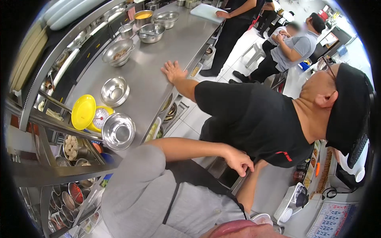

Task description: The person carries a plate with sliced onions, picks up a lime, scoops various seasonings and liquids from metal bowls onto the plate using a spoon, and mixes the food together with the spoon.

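Note:
My left hand (238, 162) hangs in front of my grey shirt (190, 202), fingers loosely bent and slightly apart, with nothing visible in it. It is close to my right forearm (247, 194). My right hand (260, 164) shows only at its wrist edge, beside the black shirt (254, 119) of a co-worker; its fingers are hidden. That co-worker leans with a spread hand (174, 72) on the steel counter (147, 67). Steel bowls (118, 131) and a yellow scale (100, 118) stand along the counter's near end.
More bowls (151, 33) and a pale cutting board (206, 12) are farther along the counter. Other people (295, 45) stand beyond. Steel shelving (59, 174) with food containers is at left. A white basket (291, 198) and a calendar (331, 220) lie at right.

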`<state>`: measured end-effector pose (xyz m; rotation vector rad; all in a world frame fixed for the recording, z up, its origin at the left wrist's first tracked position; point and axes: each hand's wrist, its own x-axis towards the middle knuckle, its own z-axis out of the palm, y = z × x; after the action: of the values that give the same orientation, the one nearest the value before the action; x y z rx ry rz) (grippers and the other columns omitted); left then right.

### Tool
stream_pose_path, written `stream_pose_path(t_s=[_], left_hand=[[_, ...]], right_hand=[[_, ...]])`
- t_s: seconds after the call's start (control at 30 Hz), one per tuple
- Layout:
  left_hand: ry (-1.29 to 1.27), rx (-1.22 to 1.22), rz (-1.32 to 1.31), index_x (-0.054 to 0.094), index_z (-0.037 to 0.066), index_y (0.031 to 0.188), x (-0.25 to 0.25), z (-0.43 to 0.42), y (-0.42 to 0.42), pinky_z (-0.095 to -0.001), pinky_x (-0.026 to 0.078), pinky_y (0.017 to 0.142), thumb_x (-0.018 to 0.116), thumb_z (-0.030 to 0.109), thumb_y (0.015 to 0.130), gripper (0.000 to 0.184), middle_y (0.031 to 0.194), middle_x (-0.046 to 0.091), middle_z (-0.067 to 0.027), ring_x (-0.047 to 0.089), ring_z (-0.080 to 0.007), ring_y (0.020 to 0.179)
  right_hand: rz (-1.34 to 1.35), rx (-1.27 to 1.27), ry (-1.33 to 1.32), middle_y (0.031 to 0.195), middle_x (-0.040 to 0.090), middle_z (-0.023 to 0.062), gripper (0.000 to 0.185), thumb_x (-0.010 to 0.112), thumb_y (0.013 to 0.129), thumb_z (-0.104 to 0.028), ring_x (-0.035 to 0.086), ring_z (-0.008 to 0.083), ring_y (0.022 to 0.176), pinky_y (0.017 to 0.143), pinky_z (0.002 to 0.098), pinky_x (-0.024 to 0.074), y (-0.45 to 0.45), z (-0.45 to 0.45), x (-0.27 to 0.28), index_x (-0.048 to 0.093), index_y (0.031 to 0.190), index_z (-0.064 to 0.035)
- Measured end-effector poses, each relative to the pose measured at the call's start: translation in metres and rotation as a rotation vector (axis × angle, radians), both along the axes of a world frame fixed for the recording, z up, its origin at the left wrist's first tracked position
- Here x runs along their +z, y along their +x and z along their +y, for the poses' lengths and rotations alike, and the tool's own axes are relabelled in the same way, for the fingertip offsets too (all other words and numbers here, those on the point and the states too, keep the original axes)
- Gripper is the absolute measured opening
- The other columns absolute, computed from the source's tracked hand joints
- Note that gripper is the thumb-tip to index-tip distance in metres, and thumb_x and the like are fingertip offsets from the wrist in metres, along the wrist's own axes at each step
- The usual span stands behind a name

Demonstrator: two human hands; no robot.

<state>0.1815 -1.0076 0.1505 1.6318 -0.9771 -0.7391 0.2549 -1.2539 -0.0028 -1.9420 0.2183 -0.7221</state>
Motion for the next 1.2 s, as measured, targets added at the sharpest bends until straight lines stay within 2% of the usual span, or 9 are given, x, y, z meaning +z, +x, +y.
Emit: stream_pose_path(t_s=[0.23, 0.33, 0.53, 0.67, 0.8, 0.93, 1.0, 1.1, 1.2], left_hand=[[0.044, -0.070, 0.194, 0.041, 0.008, 0.145, -0.005, -0.002, 0.020, -0.0333, 0.049, 0.083, 0.061, 0.033, 0.093, 0.061, 0.114, 0.055, -0.0087, 0.056, -0.0174, 0.100], [-0.028, -0.135, 0.210, 0.041, 0.010, 0.145, -0.028, -0.010, 0.028, -0.0322, 0.048, 0.083, 0.062, 0.032, 0.093, 0.060, 0.111, 0.054, -0.0081, 0.055, -0.0167, 0.098], [-0.227, -0.145, 0.219, 0.046, 0.004, 0.139, -0.048, -0.017, 0.027, -0.0285, 0.047, 0.082, 0.062, 0.026, 0.093, 0.054, 0.106, 0.054, -0.0055, 0.053, -0.0136, 0.095], [-0.414, 0.028, 0.212, 0.050, 0.002, 0.135, -0.065, -0.026, 0.020, -0.0277, 0.047, 0.080, 0.065, 0.016, 0.090, 0.049, 0.100, 0.054, -0.0039, 0.052, -0.0123, 0.087], [-0.327, -0.062, 0.229, 0.049, 0.004, 0.137, -0.058, -0.013, 0.029, -0.0268, 0.045, 0.082, 0.063, 0.012, 0.089, 0.050, 0.105, 0.052, -0.0041, 0.050, -0.0127, 0.092], [-0.246, -0.213, 0.403, 0.035, 0.018, 0.151, -0.066, -0.009, 0.028, -0.0283, 0.043, 0.090, 0.053, 0.018, 0.097, 0.057, 0.115, 0.049, -0.0058, 0.049, -0.0144, 0.098], [-0.219, -0.253, 0.330, 0.033, 0.018, 0.151, -0.072, 0.006, 0.033, -0.0282, 0.042, 0.092, 0.051, 0.022, 0.099, 0.056, 0.114, 0.049, -0.0052, 0.050, -0.0139, 0.098], [-0.028, -0.312, 0.140, 0.038, 0.017, 0.149, -0.056, 0.049, 0.053, -0.0306, 0.042, 0.096, 0.046, 0.028, 0.102, 0.050, 0.118, 0.056, -0.0108, 0.055, -0.0198, 0.106], [0.412, -0.266, 0.070, 0.049, 0.012, 0.140, 0.007, 0.100, 0.072, -0.0351, 0.045, 0.094, 0.040, 0.027, 0.100, 0.043, 0.120, 0.063, -0.0101, 0.060, -0.0236, 0.108]], right_hand=[[0.050, -0.037, -0.162, 0.136, 0.052, 0.0263, 0.055, 0.051, 0.098, -0.036, 0.049, 0.0374, 0.127, 0.104, 0.0420, 0.0394, 0.004, -0.002, -0.014, 0.048, 0.136, 0.0045], [0.066, -0.066, -0.225, 0.136, 0.052, 0.0257, 0.055, 0.051, 0.098, -0.036, 0.049, 0.0371, 0.127, 0.104, 0.0418, 0.0398, 0.000, -0.005, -0.019, 0.049, 0.135, 0.0040], [0.109, -0.144, -0.332, 0.136, 0.053, 0.0246, 0.053, 0.052, 0.097, -0.036, 0.050, 0.0365, 0.126, 0.104, 0.0414, 0.0405, -0.009, -0.009, -0.022, 0.051, 0.134, 0.0032], [0.136, -0.197, -0.390, 0.135, 0.054, 0.0238, 0.052, 0.053, 0.097, -0.035, 0.050, 0.0360, 0.126, 0.103, 0.0412, 0.0410, -0.012, -0.008, -0.024, 0.052, 0.133, 0.0026], [0.148, -0.256, -0.434, 0.135, 0.054, 0.0231, 0.052, 0.054, 0.097, -0.035, 0.051, 0.0356, 0.126, 0.103, 0.0410, 0.0415, -0.006, -0.008, -0.020, 0.054, 0.132, 0.0020], [0.172, -0.313, -0.457, 0.135, 0.055, 0.0223, 0.051, 0.055, 0.096, -0.035, 0.051, 0.0352, 0.126, 0.102, 0.0407, 0.0420, 0.003, -0.007, -0.013, 0.055, 0.132, 0.0015], [0.186, -0.339, -0.472, 0.135, 0.055, 0.0219, 0.050, 0.055, 0.096, -0.035, 0.051, 0.0349, 0.126, 0.102, 0.0406, 0.0422, 0.004, -0.005, -0.012, 0.055, 0.131, 0.0012], [0.216, -0.366, -0.489, 0.135, 0.056, 0.0214, 0.050, 0.056, 0.096, -0.035, 0.052, 0.0346, 0.126, 0.102, 0.0404, 0.0426, 0.006, 0.000, -0.010, 0.056, 0.131, 0.0008], [0.225, -0.372, -0.506, 0.134, 0.056, 0.0208, 0.049, 0.056, 0.095, -0.034, 0.052, 0.0343, 0.126, 0.102, 0.0402, 0.0429, 0.010, 0.001, -0.010, 0.057, 0.130, 0.0003]])
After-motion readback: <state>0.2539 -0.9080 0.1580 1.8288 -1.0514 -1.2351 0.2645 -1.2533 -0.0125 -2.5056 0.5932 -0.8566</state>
